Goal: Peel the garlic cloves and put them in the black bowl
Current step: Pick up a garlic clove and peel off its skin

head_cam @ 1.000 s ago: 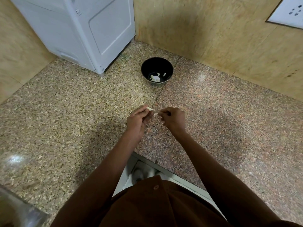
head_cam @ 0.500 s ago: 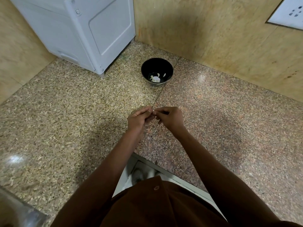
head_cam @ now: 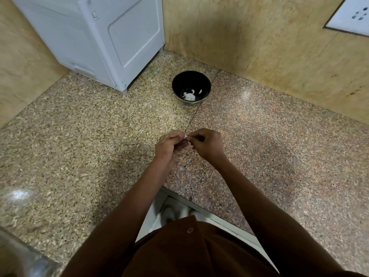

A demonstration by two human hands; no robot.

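Standing at the far left of the granite counter (head_cam: 79, 148) is one white appliance (head_cam: 103, 39), pushed against the wall. Just right of it sits the one black bowl (head_cam: 191, 87), well apart from the hands and farther back. Inside it lie a few pale pieces (head_cam: 189, 95): one larger clump and about three small slivers, though whether these are whole peeled cloves or bits cannot be told at this size.

Nearer the person, the left hand (head_cam: 169, 145) and the right hand (head_cam: 207, 144) meet fingertip to fingertip above the counter seam. Both have fingers curled in a narrow pinch on one garlic clove (head_cam: 186, 136), of which only a small pale sliver shows between them. No other loose cloves or skins are visible on the counter.

Judging by this, the task is partly done: some garlic is already in the bowl, the clove in hand appears to be mid-peel, and it has yet to go in. How many cloves remain cannot be told.

At the far right, one white socket plate (head_cam: 353, 15) is on the wall.
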